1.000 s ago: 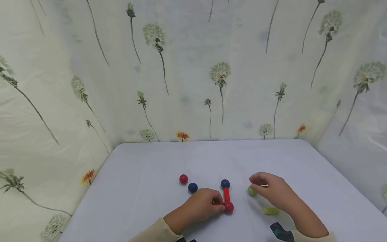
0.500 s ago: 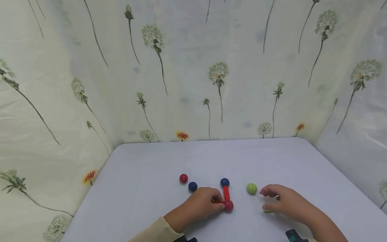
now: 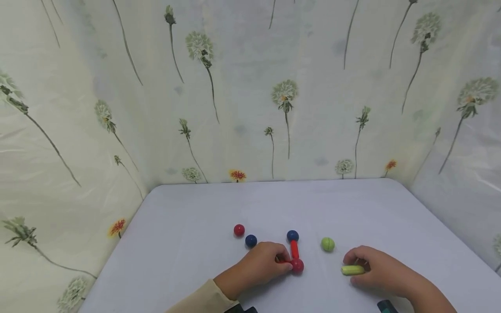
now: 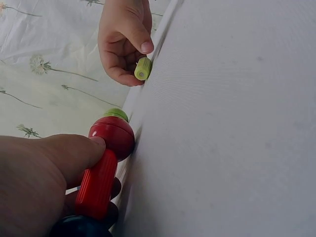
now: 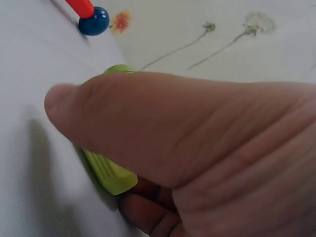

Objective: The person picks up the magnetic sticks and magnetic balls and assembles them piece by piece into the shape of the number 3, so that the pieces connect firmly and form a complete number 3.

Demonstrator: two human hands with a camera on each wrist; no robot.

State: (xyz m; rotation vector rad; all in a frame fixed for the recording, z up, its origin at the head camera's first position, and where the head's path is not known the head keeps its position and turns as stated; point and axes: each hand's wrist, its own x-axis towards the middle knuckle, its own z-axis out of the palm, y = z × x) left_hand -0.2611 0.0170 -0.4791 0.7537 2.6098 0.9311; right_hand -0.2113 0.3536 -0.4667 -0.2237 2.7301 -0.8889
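My left hand [image 3: 263,262] pinches a red rod [image 4: 96,185] beside a red ball [image 3: 297,266] on the table. In the left wrist view a dark blue ball [image 4: 81,227] shows at the rod's lower end. Another red rod [image 3: 295,249] joins the red ball to a blue ball [image 3: 292,235] farther back. My right hand [image 3: 377,269] reaches around a yellow-green rod [image 3: 352,270] lying on the table. Thumb and fingers stand on either side of it, with a slight gap at the thumb. In the right wrist view the thumb hides much of this rod.
A green ball [image 3: 328,244] lies between the joined pieces and my right hand. Loose red [image 3: 239,230] and blue [image 3: 251,241] balls lie behind my left hand. The white table [image 3: 188,217] meets a flower-printed curtain [image 3: 242,108] at the back and sides.
My right hand has left the green ball, moving right and nearer to the yellow-green rod, and its fingers now straddle the rod. My left hand has kept its hold.
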